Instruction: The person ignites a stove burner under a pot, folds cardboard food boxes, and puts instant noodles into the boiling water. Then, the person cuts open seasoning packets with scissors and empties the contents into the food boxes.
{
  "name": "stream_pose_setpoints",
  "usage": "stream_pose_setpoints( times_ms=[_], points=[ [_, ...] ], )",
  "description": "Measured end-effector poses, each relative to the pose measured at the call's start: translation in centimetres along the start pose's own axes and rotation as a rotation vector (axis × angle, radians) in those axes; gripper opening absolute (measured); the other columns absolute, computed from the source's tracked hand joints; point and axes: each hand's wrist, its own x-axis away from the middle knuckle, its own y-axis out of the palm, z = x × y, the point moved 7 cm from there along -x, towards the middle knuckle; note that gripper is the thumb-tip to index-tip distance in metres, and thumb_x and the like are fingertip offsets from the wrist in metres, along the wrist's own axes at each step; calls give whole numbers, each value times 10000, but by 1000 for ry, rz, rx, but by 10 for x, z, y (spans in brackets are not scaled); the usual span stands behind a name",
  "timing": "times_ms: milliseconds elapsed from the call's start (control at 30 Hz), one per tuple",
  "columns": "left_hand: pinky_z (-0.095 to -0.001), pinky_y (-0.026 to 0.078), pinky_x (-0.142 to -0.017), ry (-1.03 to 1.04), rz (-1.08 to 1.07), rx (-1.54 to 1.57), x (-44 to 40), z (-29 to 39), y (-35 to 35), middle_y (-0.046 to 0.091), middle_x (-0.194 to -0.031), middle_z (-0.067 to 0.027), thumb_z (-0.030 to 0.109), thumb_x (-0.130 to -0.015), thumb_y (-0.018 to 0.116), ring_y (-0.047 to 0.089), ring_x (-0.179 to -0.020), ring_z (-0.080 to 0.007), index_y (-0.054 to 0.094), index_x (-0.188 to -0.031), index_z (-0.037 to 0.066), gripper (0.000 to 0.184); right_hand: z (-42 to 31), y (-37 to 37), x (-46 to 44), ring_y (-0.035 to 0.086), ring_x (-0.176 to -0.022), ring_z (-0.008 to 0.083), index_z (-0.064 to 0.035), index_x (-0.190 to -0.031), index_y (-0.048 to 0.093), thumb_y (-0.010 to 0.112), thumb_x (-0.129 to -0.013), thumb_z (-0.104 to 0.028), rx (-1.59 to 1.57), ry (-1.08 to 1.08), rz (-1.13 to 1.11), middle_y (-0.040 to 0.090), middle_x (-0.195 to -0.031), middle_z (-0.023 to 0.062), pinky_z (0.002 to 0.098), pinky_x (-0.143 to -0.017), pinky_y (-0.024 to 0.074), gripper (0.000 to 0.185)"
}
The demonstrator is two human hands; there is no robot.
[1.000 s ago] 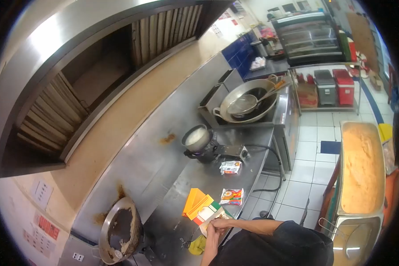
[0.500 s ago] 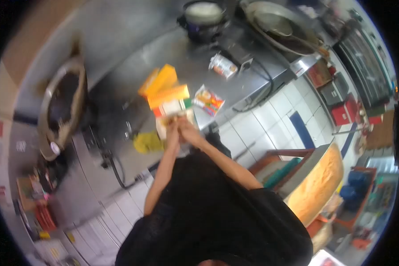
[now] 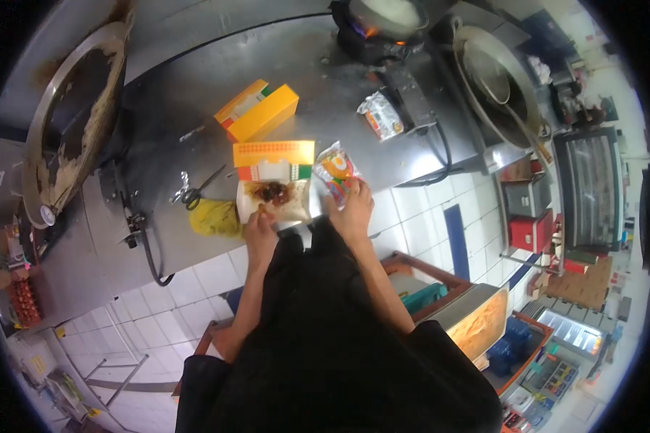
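Note:
An open takeaway food box [image 3: 273, 154] has its yellow lid raised and dark, saucy food [image 3: 271, 193] inside its white tray. At the box's near left corner, my left hand [image 3: 261, 234] is closed, fingertips pressed together; what is in them, if anything, is too small to make out. My right hand [image 3: 353, 211] lies to the right of the box, thumb and fingers apart, over the near end of a shiny instant noodle packet [image 3: 335, 167]. A yellow cloth [image 3: 215, 219] and scissors [image 3: 193, 195] lie left of the box.
Two more yellow boxes [image 3: 269, 114] stand behind the open one. Another foil packet [image 3: 380, 115] lies farther right on the steel counter [image 3: 195, 94]. A pan [image 3: 386, 16] sits over a lit flame at the back. Large woks [image 3: 43, 144] stand at both sides.
My hands were together over the food box and are now apart. The right one has moved right onto the noodle packet, the left one to the box's near left corner. The camera view has shifted.

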Motion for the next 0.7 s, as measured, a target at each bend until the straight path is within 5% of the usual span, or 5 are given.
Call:
stream_pose_setpoints(
  times_ms=[67, 133, 200, 433, 700],
  points=[
    [-345, 497, -618, -66, -19, -15, 12, 5, -2, 619, -822, -138, 154, -991, 418, 591, -674, -226, 589, -923, -22, 255, 12, 15, -18, 410, -1267, 394, -57, -1366, 349, 785, -725, -342, 143, -4, -60, 431, -1369, 225, 620, -1000, 308, 826],
    [-338, 515, -591, 247, 42, -175, 5, 17, -3, 583, -835, -119, 133, -982, 453, 581, -678, -190, 584, -888, -22, 224, 16, 39, -33, 348, -1313, 408, -72, -1451, 236, 806, -698, -375, 255, -14, -120, 368, -1417, 230, 671, -1019, 259, 993],
    [-347, 529, -633, 67, 30, -13, 13, 26, 10, 563, -862, -125, 99, -957, 508, 585, -725, -202, 609, -932, -32, 167, 36, 47, -40, 388, -1290, 365, -62, -1499, 120, 828, -667, -376, 310, 18, -161, 425, -1370, 201, 656, -998, 292, 1137],
    [-337, 513, -695, 381, -20, -195, 13, 111, 107, 642, -950, -161, 61, -876, 625, 643, -817, -263, 653, -1032, 0, 169, 101, 21, -53, 491, -1171, 379, 34, -1447, 251, 798, -676, -120, -390, -110, -23, 474, -1266, 223, 409, -1016, 396, 957],
    [-430, 517, -692, 629, -203, -651, -9, 220, 216, 670, -815, -167, 116, -803, 660, 661, -751, -343, 648, -815, 33, 85, 132, -17, -75, 520, -1107, 362, -1, -1319, 395, 846, -623, -111, -778, -164, 7, 496, -1160, 198, 404, -961, 430, 836]
  ],
)
